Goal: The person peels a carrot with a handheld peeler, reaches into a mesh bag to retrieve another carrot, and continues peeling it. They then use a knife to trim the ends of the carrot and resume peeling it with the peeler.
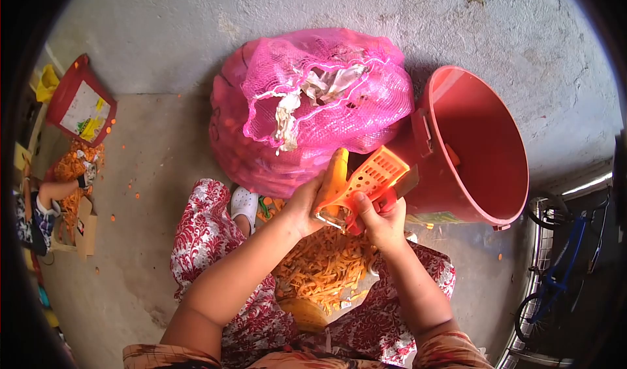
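Observation:
My left hand (305, 202) is wrapped round a carrot (337, 173), which points away from me. In my right hand (384, 224) is an orange plastic peeler (379, 172) with a perforated body, its metal blade end lying against the lower part of the carrot. A knife (407, 181) with a short broad blade also sticks out of my right hand, apparently by its red handle. Beneath both hands, orange peelings (323, 264) are heaped on the floor between my legs. Just beyond stands a pink mesh sack (313, 101) full of carrots, its mouth partly open.
A large red bucket (480, 147) stands tilted in view at the right, with a carrot piece (452, 155) inside. At far left, another person (39, 209) sits beside more peelings and a red bucket (81, 101). A blue bicycle (556, 271) is at the right.

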`<state>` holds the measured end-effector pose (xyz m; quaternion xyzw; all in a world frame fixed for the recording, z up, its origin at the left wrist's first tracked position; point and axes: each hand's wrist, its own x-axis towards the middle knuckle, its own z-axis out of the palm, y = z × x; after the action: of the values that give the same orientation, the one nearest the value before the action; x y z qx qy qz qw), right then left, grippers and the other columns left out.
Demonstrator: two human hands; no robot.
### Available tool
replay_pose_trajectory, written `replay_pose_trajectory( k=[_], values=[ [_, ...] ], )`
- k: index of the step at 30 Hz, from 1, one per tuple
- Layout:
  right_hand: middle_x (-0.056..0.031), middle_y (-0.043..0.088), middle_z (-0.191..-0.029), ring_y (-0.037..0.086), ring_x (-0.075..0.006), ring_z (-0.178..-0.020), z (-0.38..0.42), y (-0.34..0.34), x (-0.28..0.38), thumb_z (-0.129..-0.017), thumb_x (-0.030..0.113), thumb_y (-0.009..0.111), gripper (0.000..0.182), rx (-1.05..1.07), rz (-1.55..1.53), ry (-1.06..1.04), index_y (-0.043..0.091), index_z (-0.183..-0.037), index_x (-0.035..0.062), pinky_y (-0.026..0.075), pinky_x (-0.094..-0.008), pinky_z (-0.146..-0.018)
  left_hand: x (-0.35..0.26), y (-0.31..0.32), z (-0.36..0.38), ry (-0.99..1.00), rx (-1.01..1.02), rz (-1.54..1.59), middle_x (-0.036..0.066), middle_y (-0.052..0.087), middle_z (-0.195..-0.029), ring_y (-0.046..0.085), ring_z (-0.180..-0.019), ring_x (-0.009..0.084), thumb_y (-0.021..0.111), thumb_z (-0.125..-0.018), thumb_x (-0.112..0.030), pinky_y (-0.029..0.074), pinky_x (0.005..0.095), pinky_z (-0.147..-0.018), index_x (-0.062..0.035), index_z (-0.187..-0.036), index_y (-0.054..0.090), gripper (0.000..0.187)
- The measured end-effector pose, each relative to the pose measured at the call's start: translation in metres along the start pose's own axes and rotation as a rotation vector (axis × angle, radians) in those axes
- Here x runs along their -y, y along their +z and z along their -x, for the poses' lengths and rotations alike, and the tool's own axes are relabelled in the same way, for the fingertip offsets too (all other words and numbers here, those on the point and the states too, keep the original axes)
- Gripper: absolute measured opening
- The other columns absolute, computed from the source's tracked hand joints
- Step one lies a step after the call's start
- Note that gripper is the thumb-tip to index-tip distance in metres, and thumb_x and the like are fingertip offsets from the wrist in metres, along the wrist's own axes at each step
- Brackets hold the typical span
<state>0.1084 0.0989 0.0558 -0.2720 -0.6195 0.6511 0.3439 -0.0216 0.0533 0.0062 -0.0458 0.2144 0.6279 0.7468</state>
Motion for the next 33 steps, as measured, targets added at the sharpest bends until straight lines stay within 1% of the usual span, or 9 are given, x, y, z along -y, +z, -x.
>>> replay_pose_trajectory(
  k=[8,12,13,16,18,21,22,26,33],
  values=[
    [-0.0026,0.054,-0.069,0.046,-0.0045,-0.047,-0.001,0.001,-0.006,-0.081,0.011,0.053,0.015,-0.014,-0.014,-0.021,0.049,-0.091,0.0001,0.036,-0.0182,-0.04,-0.002,0.005,0.004,-0.007,0.128,-0.076,0.009,0.055,-0.096,0.055,-0.086,0.0191,0.035,-0.088,-0.032,0.047,0.0327,-0.072,-0.0033,-0.108,0.045,0.036],
    [-0.002,0.053,-0.07,0.046,-0.0043,-0.048,-0.008,-0.006,-0.012,-0.081,0.011,0.054,0.014,-0.197,-0.104,0.036,0.047,-0.089,0.0022,0.036,-0.0173,-0.041,-0.002,0.002,0.005,-0.007,0.08,-0.168,0.004,0.055,-0.085,0.054,-0.073,0.0143,0.037,-0.087,-0.035,0.045,0.0304,-0.057,-0.0081,-0.103,0.047,0.033],
    [-0.0017,0.052,-0.066,0.044,-0.0046,-0.045,-0.017,-0.007,-0.018,-0.081,0.01,0.054,0.01,-0.362,-0.081,-0.075,0.047,-0.085,0.0035,0.035,-0.0176,-0.039,-0.003,0.001,0.006,-0.014,0.093,-0.202,0.003,0.055,-0.081,0.054,-0.068,0.013,0.039,-0.086,-0.036,0.043,0.0301,-0.052,-0.01,-0.101,0.048,0.032],
    [-0.0017,0.051,-0.057,0.04,-0.0061,-0.037,-0.024,-0.021,-0.015,-0.08,0.011,0.055,0.009,-0.453,-0.319,-0.06,0.049,-0.078,0.0039,0.032,-0.0186,-0.033,0.001,0.006,0.007,-0.017,0.011,-0.186,0.001,0.052,-0.077,0.05,-0.067,0.0115,0.039,-0.085,-0.039,0.041,0.0287,-0.053,-0.0129,-0.096,0.049,0.031],
    [-0.0018,0.051,-0.058,0.041,-0.0061,-0.037,-0.02,-0.014,-0.01,-0.08,0.011,0.055,0.01,-0.396,-0.2,-0.035,0.049,-0.078,0.0036,0.032,-0.0185,-0.033,-0.001,0.004,0.006,-0.01,-0.104,-0.176,0.0,0.053,-0.08,0.052,-0.069,0.0124,0.038,-0.086,-0.039,0.042,0.0298,-0.055,-0.0139,-0.098,0.05,0.031],
    [-0.0026,0.052,-0.06,0.044,-0.0067,-0.038,-0.009,-0.006,-0.002,-0.081,0.011,0.054,0.011,-0.181,-0.11,0.041,0.048,-0.084,0.0019,0.034,-0.0188,-0.034,-0.004,-0.01,-0.002,-0.014,0.129,-0.076,0.002,0.056,-0.091,0.055,-0.078,0.0138,0.037,-0.086,-0.037,0.046,0.0328,-0.061,-0.0143,-0.105,0.05,0.032],
    [-0.0024,0.052,-0.06,0.044,-0.0064,-0.039,-0.008,-0.005,-0.005,-0.081,0.01,0.053,0.011,-0.14,-0.086,0.049,0.048,-0.085,0.0013,0.034,-0.0186,-0.035,-0.001,-0.001,-0.002,0.038,0.108,-0.008,0.004,0.056,-0.102,0.055,-0.088,0.0153,0.037,-0.087,-0.037,0.047,0.0337,-0.071,-0.0144,-0.113,0.046,0.036],
    [-0.0015,0.053,-0.062,0.044,-0.0044,-0.043,-0.005,0.0,-0.004,-0.082,0.01,0.052,0.013,0.018,-0.052,0.049,0.05,-0.089,-0.0006,0.034,-0.0178,-0.038,0.0,0.016,0.004,0.024,0.083,0.024,0.008,0.057,-0.095,0.057,-0.083,0.0185,0.033,-0.088,-0.039,0.047,0.0325,-0.073,-0.0052,-0.108,0.046,0.041],
    [-0.0011,0.054,-0.064,0.044,-0.0038,-0.044,-0.002,0.0,-0.011,-0.08,0.01,0.054,0.013,0.061,0.081,-0.072,0.052,-0.088,-0.0001,0.035,-0.0178,-0.038,-0.001,0.014,0.009,-0.09,0.08,-0.026,0.008,0.057,-0.097,0.057,-0.083,0.0191,0.034,-0.087,-0.041,0.048,0.0332,-0.071,-0.0072,-0.108,0.048,0.042]
  ],
)
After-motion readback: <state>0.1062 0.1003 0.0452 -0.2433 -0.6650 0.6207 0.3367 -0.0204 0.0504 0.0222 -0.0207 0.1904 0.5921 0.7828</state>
